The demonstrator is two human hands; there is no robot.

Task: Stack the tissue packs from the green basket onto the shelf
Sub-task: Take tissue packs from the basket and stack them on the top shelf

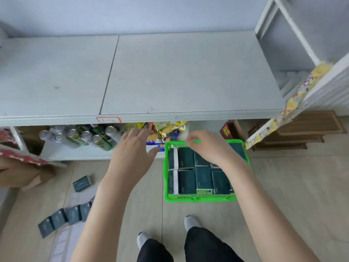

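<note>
Our right grip [205, 148] pinches the far rim of the green basket [198, 198], fingers curled on it. Our left grip [132, 152], just beside on the left, is released, fingers spread, and we hold nothing there. Dark tissue packs [204, 178] fill the basket under the right grip. The shelf [179, 72] lies beyond both grips.

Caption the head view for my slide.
Right hand pinches the green basket at its far rim, over dark tissue packs; left hand hovers open alongside.
</note>
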